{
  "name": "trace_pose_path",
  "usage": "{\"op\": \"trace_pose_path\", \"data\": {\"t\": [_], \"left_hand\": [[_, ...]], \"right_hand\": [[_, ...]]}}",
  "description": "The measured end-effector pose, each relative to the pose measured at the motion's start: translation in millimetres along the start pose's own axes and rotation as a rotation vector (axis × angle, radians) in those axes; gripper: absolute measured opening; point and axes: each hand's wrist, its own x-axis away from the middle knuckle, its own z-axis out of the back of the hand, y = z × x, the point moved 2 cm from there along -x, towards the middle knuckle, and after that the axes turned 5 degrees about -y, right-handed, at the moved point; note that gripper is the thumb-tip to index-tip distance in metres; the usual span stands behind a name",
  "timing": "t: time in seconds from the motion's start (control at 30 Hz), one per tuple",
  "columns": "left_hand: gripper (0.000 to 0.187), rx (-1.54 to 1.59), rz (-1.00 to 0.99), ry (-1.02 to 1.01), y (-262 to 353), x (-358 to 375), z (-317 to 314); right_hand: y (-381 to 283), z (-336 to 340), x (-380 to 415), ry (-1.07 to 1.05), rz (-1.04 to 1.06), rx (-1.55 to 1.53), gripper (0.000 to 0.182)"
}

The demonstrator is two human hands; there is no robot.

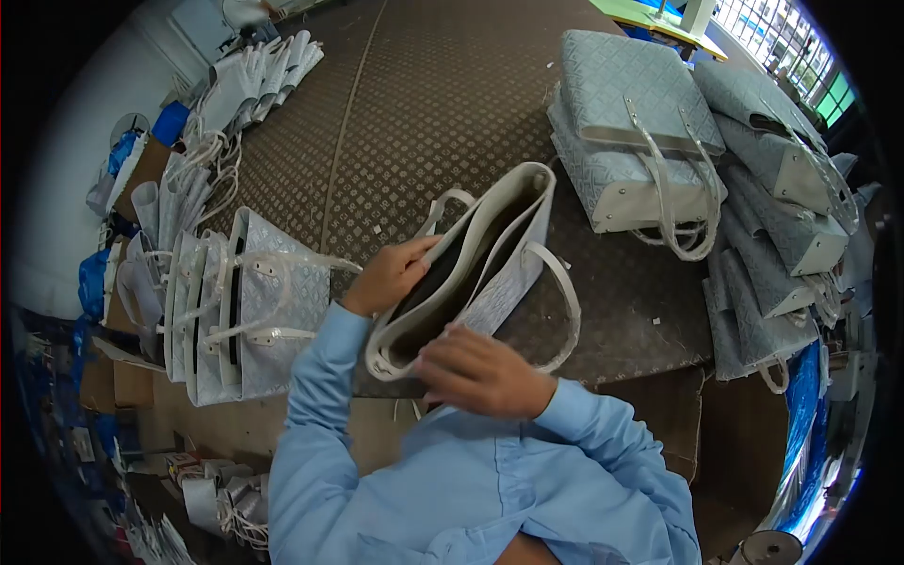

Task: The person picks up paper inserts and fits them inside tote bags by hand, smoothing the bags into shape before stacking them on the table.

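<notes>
A pale grey tote bag point(508, 259) with a woven-look pattern stands on the table in front of me, its mouth gaping upward and the dark lining showing. My left hand point(388, 275) grips its left rim, fingers curled over the edge. Over the near end of the opening is my right hand point(485, 372), smeared by motion, its fingertips at the rim; cannot tell whether they pinch anything. One white handle point(565, 306) hangs out on the bag's right side. The other handle point(443, 209) stands up behind the left rim.
Several similar bags point(278, 292) stand in a row at my left, handles wrapped in clear film. Stacked bags point(640, 94) and a taller pile point(782, 188) lie at the right. Rolled grey pieces point(268, 80) sit at the far left of the brown patterned table point(433, 85).
</notes>
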Motion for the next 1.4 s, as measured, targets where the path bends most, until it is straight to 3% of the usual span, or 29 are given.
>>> {"op": "trace_pose_path", "data": {"t": [0.07,0.13,0.2,0.27,0.33,0.4,0.47,0.5,0.53,0.6,0.67,0.73,0.9,1.17,1.23,1.4], "left_hand": [[0.039,0.022,-0.041,-0.094,10.3,-12.6,7.0],[0.037,-0.121,-0.380,-0.197,16.1,-28.3,4.1],[0.035,-0.200,-0.352,-0.281,30.0,-39.6,2.0],[0.029,-0.281,-0.392,-0.252,44.0,-35.3,1.2],[0.026,-0.695,-0.499,-0.025,58.0,-23.2,7.9],[0.019,-0.591,-0.405,0.043,76.6,5.6,15.0],[0.021,-0.320,0.049,-0.175,76.1,32.1,25.2],[0.033,-0.247,-0.054,-0.181,59.3,39.5,20.6],[0.033,-0.244,-0.051,-0.176,47.5,39.5,17.5],[0.045,-0.265,0.134,-0.458,24.2,38.8,8.7],[0.049,-0.158,0.136,-0.527,4.2,32.1,-4.3],[0.055,-0.050,0.106,-0.625,0.5,11.3,-13.7],[0.055,-0.097,0.022,-0.771,36.0,-10.6,-39.1],[0.051,-0.063,-0.020,-0.827,21.6,-18.7,-50.2],[0.049,0.013,0.043,-0.705,17.1,-21.2,-46.7],[0.047,-0.014,-0.011,-0.675,20.9,-28.3,-36.4]], "right_hand": [[21.9,26.7,16.1,0.117,-0.166,0.102,0.031],[47.0,52.5,42.9,0.160,-0.382,0.229,0.026],[59.9,67.4,62.3,0.007,-0.495,0.302,0.023],[56.9,67.1,66.8,-0.005,-0.496,0.289,0.021],[53.0,61.9,63.8,0.037,-0.471,0.399,0.019],[52.5,59.0,63.0,0.020,-0.476,0.364,0.019],[53.9,61.2,63.1,-0.055,-0.512,0.318,0.018],[52.7,64.5,58.0,-0.059,-0.510,0.311,0.018],[52.8,67.7,52.0,-0.129,-0.540,0.262,0.018],[58.4,66.6,43.8,-0.199,-0.570,0.217,0.017],[66.5,59.9,35.3,-0.374,-0.410,0.130,0.016],[73.3,50.2,35.9,-0.433,-0.404,0.155,0.015],[68.5,51.7,43.1,-0.344,-0.398,0.193,0.014],[59.6,56.3,44.6,-0.363,-0.321,0.212,0.017],[56.9,58.2,43.3,-0.379,-0.310,0.197,0.018],[56.5,59.1,37.4,-0.341,-0.381,0.238,0.018]]}}
